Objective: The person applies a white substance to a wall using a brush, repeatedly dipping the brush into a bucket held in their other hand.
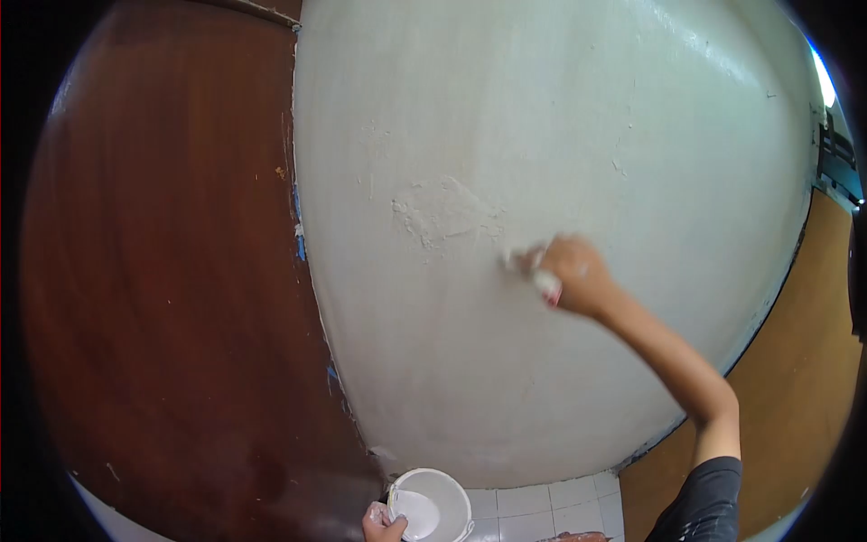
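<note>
My right hand (578,275) is closed around a small tool (547,285) with a pale and red handle, close to the pale wall (542,379). Motion blurs the hand and the tool's tip. To the left of it, a rough patch of white filler (447,212) marks the wall. Low in the view, my left hand (384,524) grips the left rim of a white bucket (458,495), thumb over the edge. White material (415,516) lies inside the bucket.
A dark red-brown panel (172,271) fills the left side, with bits of blue along its edge. An orange-brown panel (768,361) stands at the right. White floor tiles (524,502) show below, with a reddish-brown object (578,537) at the bottom edge.
</note>
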Tool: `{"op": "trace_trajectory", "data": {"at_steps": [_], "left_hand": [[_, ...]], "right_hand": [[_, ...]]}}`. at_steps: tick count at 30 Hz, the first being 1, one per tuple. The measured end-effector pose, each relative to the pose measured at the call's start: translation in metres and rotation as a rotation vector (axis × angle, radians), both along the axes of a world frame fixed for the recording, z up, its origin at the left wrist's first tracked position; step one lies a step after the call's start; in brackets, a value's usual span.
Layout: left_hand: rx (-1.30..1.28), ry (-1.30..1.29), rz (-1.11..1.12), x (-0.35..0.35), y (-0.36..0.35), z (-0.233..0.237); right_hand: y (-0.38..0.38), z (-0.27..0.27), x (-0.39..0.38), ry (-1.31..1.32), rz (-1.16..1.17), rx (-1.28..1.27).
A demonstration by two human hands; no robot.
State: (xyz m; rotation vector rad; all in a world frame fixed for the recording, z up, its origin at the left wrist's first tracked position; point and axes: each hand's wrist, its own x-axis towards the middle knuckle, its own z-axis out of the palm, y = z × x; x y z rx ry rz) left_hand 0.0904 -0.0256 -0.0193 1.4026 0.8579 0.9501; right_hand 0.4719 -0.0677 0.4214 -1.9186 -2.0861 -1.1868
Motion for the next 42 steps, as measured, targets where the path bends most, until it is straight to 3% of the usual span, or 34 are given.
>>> {"op": "trace_trajectory", "data": {"at_steps": [2, 4, 6, 9, 12, 13, 15, 18, 19, 20, 24, 26, 28, 29, 32, 34, 36, 38, 40, 42], "left_hand": [[-0.049, -0.019, -0.032, -0.001, 0.002, 0.026], [-0.146, -0.085, -0.041, 0.000, -0.003, 0.067], [-0.199, -0.117, -0.049, 0.001, -0.001, 0.076], [-0.141, -0.061, -0.054, -0.002, 0.008, 0.051], [0.007, 0.016, -0.032, 0.000, 0.022, 0.001], [0.023, 0.014, -0.024, 0.000, 0.024, -0.011], [0.024, 0.007, -0.028, -0.004, 0.023, -0.010], [0.016, 0.009, -0.044, -0.005, 0.027, 0.006], [0.027, 0.029, -0.041, -0.005, 0.029, -0.009], [0.037, 0.052, -0.038, -0.005, 0.032, -0.019], [0.070, 0.022, -0.044, -0.002, 0.036, -0.026], [0.082, 0.024, -0.075, -0.005, 0.038, -0.015], [0.052, 0.039, -0.047, -0.008, 0.042, -0.032], [0.035, 0.044, -0.033, -0.008, 0.042, -0.039], [-0.013, 0.002, -0.107, -0.017, 0.041, -0.010], [-0.048, -0.012, -0.078, -0.018, 0.041, -0.020], [-0.046, -0.021, -0.061, -0.021, 0.044, -0.022], [-0.024, -0.019, -0.064, -0.023, 0.045, -0.014], [-0.163, -0.052, -0.095, -0.028, 0.042, 0.029], [-0.247, -0.081, -0.115, -0.027, 0.043, 0.046]], "right_hand": [[0.017, 0.057, 0.026, -0.223, 0.023, 0.283], [0.021, 0.125, 0.011, -0.144, 0.040, 0.449], [0.030, 0.164, 0.008, -0.263, 0.015, 0.607], [0.038, 0.142, -0.002, -0.321, 0.000, 0.580], [0.049, 0.045, -0.014, -0.366, 0.036, 0.305], [0.050, 0.007, -0.013, -0.357, 0.173, 0.232], [0.050, -0.047, -0.018, -0.205, 0.188, 0.025], [0.045, -0.003, -0.033, 0.024, 0.097, -0.082], [0.056, 0.013, -0.007, -0.081, -0.025, -0.013], [0.060, 0.043, 0.000, -0.133, 0.115, 0.184], [0.067, 0.150, -0.020, -0.279, 0.076, 0.570], [0.073, 0.151, -0.024, -0.219, -0.022, 0.616], [0.065, 0.115, -0.034, -0.322, 0.017, 0.517], [0.068, 0.084, -0.033, -0.306, -0.036, 0.434], [0.066, -0.030, -0.032, -0.336, 0.130, 0.208], [0.060, -0.079, -0.045, -0.115, 0.095, -0.014], [0.056, -0.081, -0.047, 0.011, 0.083, -0.080], [0.059, -0.037, -0.045, 0.110, 0.015, -0.033], [0.070, 0.015, -0.035, 0.003, -0.140, 0.144], [0.075, 0.063, -0.042, -0.064, 0.075, 0.462]]}}
